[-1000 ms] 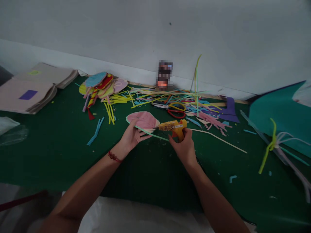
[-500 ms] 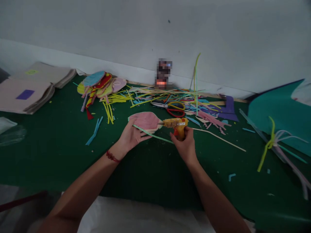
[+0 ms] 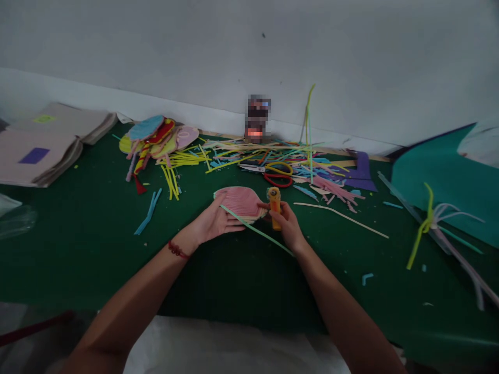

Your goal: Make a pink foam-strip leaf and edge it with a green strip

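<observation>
My left hand supports a pink oval piece that looks built up from rows of fuzzy strips. Its thumb lies over the near left edge, with the fingers underneath. A pale green strip runs from that thumb toward my right wrist. My right hand is closed around an orange-yellow glue gun, now turned so that its nozzle is hard to see. Fingertips of that hand appear to reach the right end of the pink piece. A beige strip lies on the table to the right.
Scissors with red and yellow handles lie by a heap of coloured strips. Finished-looking fuzzy shapes are stacked at the back left, near paper stacks. At right are a teal sheet and a tied strip bundle.
My right hand has swung the glue gun from pointing left at the pink piece to a steeper angle. The pink piece has shifted slightly right and down.
</observation>
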Action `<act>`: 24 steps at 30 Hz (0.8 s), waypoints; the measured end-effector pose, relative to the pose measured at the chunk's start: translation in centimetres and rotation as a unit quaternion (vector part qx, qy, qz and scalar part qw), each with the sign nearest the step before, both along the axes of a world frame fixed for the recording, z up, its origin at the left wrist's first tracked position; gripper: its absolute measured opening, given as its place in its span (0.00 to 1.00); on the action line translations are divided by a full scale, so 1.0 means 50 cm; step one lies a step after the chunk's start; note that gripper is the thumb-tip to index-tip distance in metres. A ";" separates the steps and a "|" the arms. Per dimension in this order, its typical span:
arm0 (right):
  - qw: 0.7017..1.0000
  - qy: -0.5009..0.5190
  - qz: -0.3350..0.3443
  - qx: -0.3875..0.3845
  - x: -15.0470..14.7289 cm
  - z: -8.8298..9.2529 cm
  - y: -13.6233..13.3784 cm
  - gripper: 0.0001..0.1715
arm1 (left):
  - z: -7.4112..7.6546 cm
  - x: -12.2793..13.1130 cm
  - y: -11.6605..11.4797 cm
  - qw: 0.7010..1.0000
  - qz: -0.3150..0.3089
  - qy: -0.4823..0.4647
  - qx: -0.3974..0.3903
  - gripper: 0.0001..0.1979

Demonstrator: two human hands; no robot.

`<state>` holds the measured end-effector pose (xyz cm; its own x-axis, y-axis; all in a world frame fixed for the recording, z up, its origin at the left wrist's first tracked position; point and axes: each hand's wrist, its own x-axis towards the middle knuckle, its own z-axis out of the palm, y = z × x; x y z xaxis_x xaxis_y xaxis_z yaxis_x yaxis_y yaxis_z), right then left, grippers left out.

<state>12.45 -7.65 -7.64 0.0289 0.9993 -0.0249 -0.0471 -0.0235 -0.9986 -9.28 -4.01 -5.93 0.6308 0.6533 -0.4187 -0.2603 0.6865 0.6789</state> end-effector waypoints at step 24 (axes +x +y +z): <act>0.998 -0.037 -0.044 0.010 0.017 0.010 0.007 0.26 | 0.036 -0.028 0.000 0.712 0.048 0.310 0.628 0.26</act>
